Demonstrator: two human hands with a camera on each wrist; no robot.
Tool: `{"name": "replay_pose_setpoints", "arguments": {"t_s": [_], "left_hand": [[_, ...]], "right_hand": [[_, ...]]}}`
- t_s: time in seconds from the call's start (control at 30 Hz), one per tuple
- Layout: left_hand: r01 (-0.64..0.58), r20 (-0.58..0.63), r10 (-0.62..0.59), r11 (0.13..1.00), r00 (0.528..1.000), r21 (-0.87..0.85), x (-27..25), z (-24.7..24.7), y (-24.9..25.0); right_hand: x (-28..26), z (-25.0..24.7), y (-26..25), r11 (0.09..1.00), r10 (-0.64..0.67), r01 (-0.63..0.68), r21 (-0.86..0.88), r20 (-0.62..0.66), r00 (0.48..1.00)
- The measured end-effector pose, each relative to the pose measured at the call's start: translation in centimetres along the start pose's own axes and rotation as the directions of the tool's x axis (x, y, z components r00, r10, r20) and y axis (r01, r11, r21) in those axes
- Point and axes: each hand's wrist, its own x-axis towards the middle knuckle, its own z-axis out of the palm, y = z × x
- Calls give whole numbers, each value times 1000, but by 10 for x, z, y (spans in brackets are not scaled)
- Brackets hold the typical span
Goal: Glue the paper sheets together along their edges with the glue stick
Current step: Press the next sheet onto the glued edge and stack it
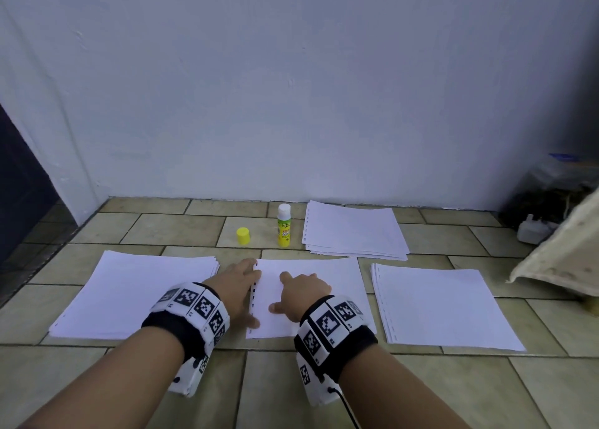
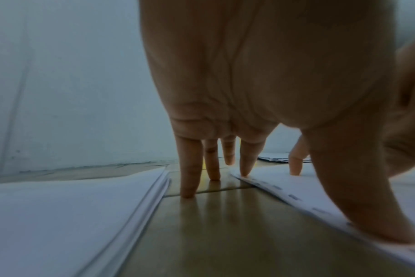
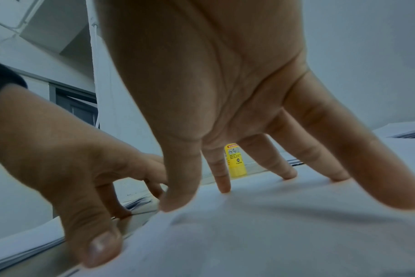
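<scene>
A white punched sheet (image 1: 321, 286) lies flat on the tiled floor in front of me. My right hand (image 1: 299, 294) presses on it with spread straight fingers (image 3: 339, 168). My left hand (image 1: 238, 284) rests at its punched left edge, thumb (image 2: 372, 215) on the paper (image 2: 303, 191) and fingertips on the tile. The uncapped glue stick (image 1: 284, 225) stands upright behind the sheet, also visible between my right fingers as a yellow glue stick (image 3: 236, 161). Its yellow cap (image 1: 243, 236) sits to its left.
Paper stacks lie at left (image 1: 136, 295), right (image 1: 440, 308) and back right (image 1: 353, 227); the left stack (image 2: 66, 215) nearly touches my left fingers. A white wall (image 1: 291, 88) closes the back. A cloth-like object (image 1: 564, 250) and clutter sit at the far right.
</scene>
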Motion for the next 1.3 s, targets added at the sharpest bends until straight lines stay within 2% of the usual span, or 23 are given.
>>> {"name": "replay_pose_setpoints", "arguments": {"t_s": [0.1, 0.2, 0.3, 0.43, 0.47, 0.53, 0.6, 0.67, 0.87, 1.07, 1.3], "left_hand": [[8, 5, -9, 994, 1000, 108, 3, -1, 7], [24, 19, -27, 993, 999, 117, 5, -1, 8], [36, 27, -39, 993, 999, 116, 6, 1, 9], [38, 22, -42, 990, 999, 136, 8, 2, 9], [36, 29, -41, 989, 999, 141, 8, 1, 9], [26, 40, -33, 989, 999, 149, 10, 1, 9], [10, 31, -15, 988, 999, 151, 11, 0, 9], [19, 12, -21, 990, 1000, 140, 8, 1, 9], [28, 15, -31, 985, 999, 172, 3, -1, 7], [24, 46, -33, 985, 998, 172, 3, -2, 7], [22, 30, -28, 983, 999, 183, 0, -5, 8]], "right_hand": [[1, -2, -1, 999, 19, -19, -44, -4, 1000], [-1, -3, -2, 994, -2, 1, -106, -10, 1000], [0, -3, -5, 970, -60, 46, -239, -49, 997], [-2, -8, -17, 958, 0, -19, -285, -67, 998], [-2, -8, -20, 964, -21, -1, -267, -78, 997], [1, -5, -25, 985, -130, 117, -131, -98, 987], [2, -3, -27, 968, -252, 252, -4, -51, 966], [4, -6, -24, 958, -285, 285, 34, -1, 959], [8, -12, 21, 980, -199, 199, 6, 11, 980], [7, -21, 73, 998, -15, 16, 57, -23, 1000], [2, -29, 78, 999, 51, -52, -9, -89, 995]]}}
